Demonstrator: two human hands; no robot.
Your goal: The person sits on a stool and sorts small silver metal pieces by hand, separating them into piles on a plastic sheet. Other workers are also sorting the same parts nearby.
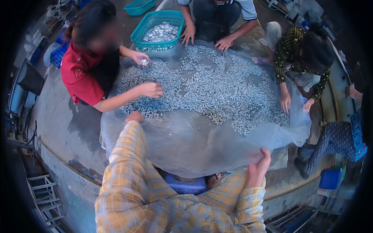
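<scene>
A wide layer of small silvery metal pieces (217, 89) lies spread over a thin translucent mesh sheet (182, 147) in front of me. My left hand (134, 117) reaches to the near left edge of the pieces, its back toward me and its fingers hidden. At the sheet's near right edge is my right hand (259, 167), closed on the raised mesh, with some fingers smeared by motion. The pieces are too small to name more exactly.
Beyond the pile stands a teal plastic basket (157, 46) holding shiny silver pieces; another teal basket (140, 7) is behind it. Co-workers crouch left, opposite and right, hands at the pile. A blue plastic stool (185, 185) is below me; a blue container (330, 178) stands at right.
</scene>
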